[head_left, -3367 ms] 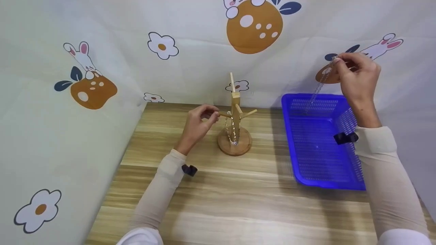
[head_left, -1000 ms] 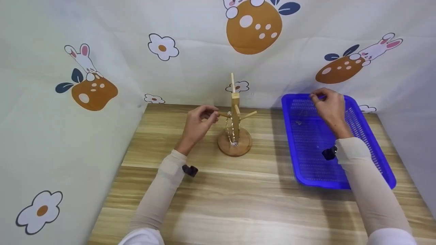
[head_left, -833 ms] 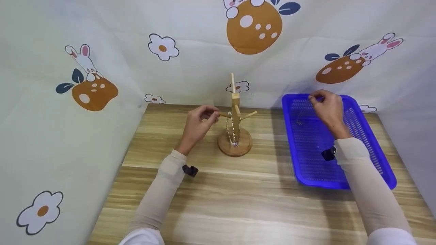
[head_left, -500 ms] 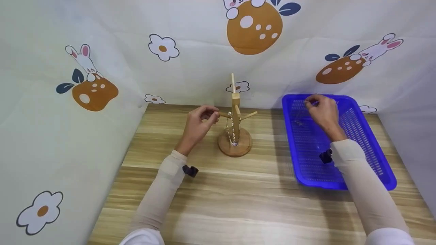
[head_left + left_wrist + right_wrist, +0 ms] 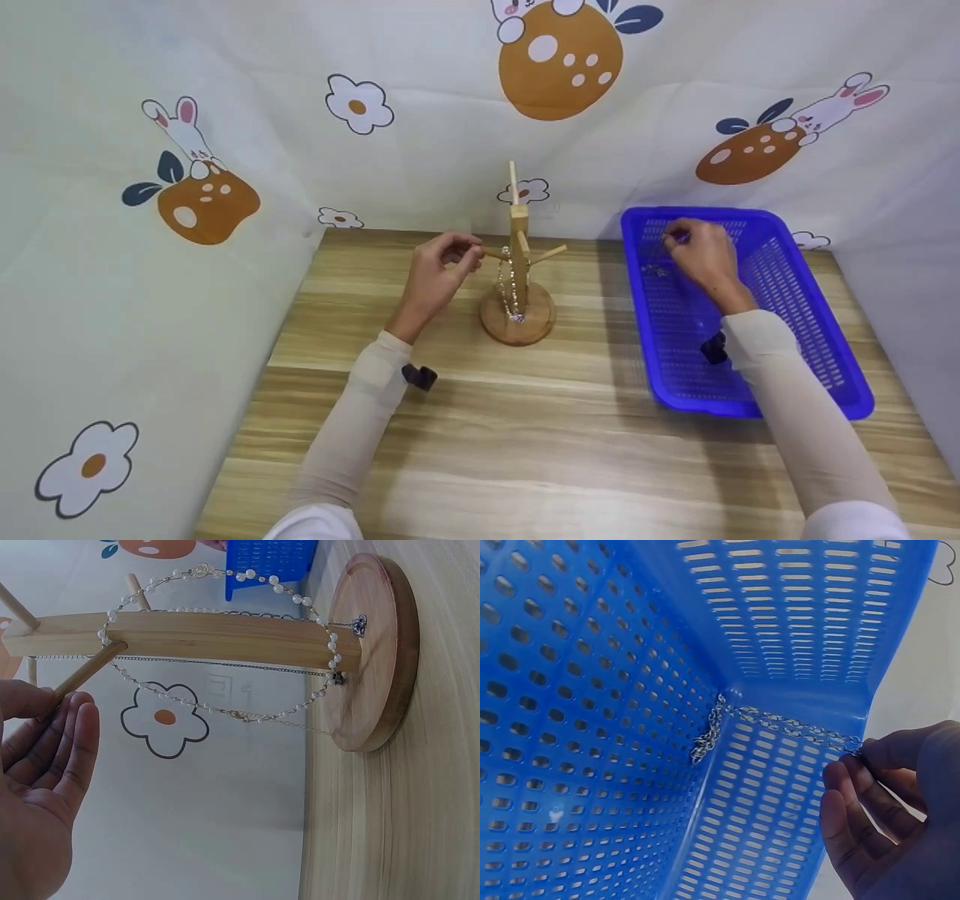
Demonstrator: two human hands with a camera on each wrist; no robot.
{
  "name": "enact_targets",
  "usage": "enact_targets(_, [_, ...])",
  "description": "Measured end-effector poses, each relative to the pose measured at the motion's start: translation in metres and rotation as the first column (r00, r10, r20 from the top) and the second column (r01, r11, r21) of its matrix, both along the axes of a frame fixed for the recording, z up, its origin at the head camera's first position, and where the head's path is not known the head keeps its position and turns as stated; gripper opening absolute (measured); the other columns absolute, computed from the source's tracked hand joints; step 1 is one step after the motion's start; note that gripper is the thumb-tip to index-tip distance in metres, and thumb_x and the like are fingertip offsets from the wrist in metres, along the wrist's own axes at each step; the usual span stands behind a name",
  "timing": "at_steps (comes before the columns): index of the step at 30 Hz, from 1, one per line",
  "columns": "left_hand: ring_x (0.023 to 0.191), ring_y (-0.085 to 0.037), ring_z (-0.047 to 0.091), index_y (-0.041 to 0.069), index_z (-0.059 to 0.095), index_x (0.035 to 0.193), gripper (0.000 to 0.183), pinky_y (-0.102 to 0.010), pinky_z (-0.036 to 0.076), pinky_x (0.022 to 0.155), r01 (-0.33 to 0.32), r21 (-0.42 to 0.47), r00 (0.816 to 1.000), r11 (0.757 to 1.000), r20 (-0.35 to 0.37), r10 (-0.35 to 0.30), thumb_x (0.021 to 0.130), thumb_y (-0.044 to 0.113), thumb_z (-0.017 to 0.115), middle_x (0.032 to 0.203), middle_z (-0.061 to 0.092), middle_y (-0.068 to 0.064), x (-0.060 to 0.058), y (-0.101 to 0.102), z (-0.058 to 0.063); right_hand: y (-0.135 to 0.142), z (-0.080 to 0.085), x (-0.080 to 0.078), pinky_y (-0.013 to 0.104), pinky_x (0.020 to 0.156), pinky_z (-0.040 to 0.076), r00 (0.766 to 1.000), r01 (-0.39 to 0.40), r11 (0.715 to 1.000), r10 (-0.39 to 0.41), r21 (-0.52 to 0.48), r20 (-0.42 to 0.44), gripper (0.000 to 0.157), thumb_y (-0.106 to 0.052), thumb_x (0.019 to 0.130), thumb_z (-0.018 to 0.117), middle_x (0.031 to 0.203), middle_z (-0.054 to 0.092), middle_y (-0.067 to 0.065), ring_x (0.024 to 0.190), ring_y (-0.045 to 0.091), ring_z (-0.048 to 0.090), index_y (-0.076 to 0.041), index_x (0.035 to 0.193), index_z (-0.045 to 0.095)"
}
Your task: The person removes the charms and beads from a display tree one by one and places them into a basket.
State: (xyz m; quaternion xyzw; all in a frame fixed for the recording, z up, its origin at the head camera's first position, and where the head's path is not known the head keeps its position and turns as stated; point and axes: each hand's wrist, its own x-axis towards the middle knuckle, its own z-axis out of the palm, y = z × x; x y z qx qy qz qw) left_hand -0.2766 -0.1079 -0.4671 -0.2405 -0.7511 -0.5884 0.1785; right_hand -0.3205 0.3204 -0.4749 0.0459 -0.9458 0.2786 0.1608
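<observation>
My left hand [image 5: 439,266] pinches the end of a side peg [image 5: 88,676] on the wooden jewelry stand [image 5: 519,225]. From that peg a pearl necklace [image 5: 274,579] loops down, in the left wrist view. Thin chain necklaces [image 5: 225,664] hang along the post behind it, with a small pendant [image 5: 360,625] near the round base. Over the back left of the blue basket [image 5: 643,330], my right hand [image 5: 705,255] pinches the top of a silver chain necklace [image 5: 802,727] between thumb and fingers. Its lower part lies bunched on the basket floor.
The stand and basket rest on a wood-grain table [image 5: 525,435]. Other pegs [image 5: 547,253] stick out from the post on the right and at the top. A printed cloth wall [image 5: 435,165] closes off the back, with more cloth at both sides.
From high over the basket's back right, my right hand has come down and left, lowering the silver chain necklace until part of it lies in the basket. The left hand has stayed on the peg.
</observation>
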Motion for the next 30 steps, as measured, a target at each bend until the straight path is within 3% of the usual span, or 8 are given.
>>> enact_targets(9, [0.077, -0.024, 0.075, -0.005, 0.074, 0.106, 0.013, -0.024, 0.064, 0.070, -0.014, -0.024, 1.000, 1.000, 0.006, 0.014, 0.101, 0.007, 0.073, 0.094, 0.078, -0.016, 0.0011, -0.0015, 0.0007, -0.0007, -0.0027, 0.0002, 0.072, 0.085, 0.053, 0.997, -0.031, 0.997, 0.026, 0.073, 0.070, 0.019, -0.011, 0.097, 0.066, 0.109, 0.078, 0.025, 0.100, 0.051, 0.071, -0.001, 0.108, 0.078])
enact_targets(15, [0.077, -0.026, 0.075, -0.004, 0.075, 0.106, 0.013, -0.022, 0.064, 0.070, -0.016, -0.018, 1.000, 1.000, 0.001, 0.016, 0.101, 0.007, 0.074, 0.093, 0.079, -0.016, 0.0005, -0.0021, 0.0007, -0.0005, -0.0036, -0.0006, 0.071, 0.084, 0.053, 0.993, -0.044, 0.996, 0.034, 0.081, 0.117, 0.020, -0.012, 0.098, 0.067, 0.109, 0.077, 0.025, 0.099, 0.049, 0.071, 0.000, 0.110, 0.078])
enact_targets(23, [0.077, -0.019, 0.074, -0.006, 0.074, 0.106, 0.014, -0.027, 0.065, 0.070, -0.016, -0.017, 1.000, 1.000, -0.001, 0.016, 0.101, 0.007, 0.074, 0.093, 0.078, -0.015, -0.0002, -0.0019, 0.0017, 0.0006, -0.0039, -0.0006, 0.071, 0.089, 0.053, 0.983, -0.069, 0.995, 0.055, 0.077, 0.174, 0.021, -0.012, 0.099, 0.066, 0.112, 0.076, 0.026, 0.104, 0.048, 0.070, 0.001, 0.112, 0.077])
enact_targets(30, [0.076, -0.027, 0.074, -0.005, 0.075, 0.105, 0.012, -0.023, 0.064, 0.069, -0.015, -0.007, 1.000, 1.000, 0.016, 0.015, 0.100, 0.006, 0.074, 0.092, 0.078, -0.016, 0.0008, -0.0005, 0.0014, 0.0017, -0.0043, 0.0017, 0.072, 0.089, 0.053, 0.980, -0.076, 0.994, 0.059, 0.082, 0.189, 0.023, -0.013, 0.100, 0.066, 0.113, 0.076, 0.027, 0.105, 0.050, 0.070, 0.001, 0.114, 0.077])
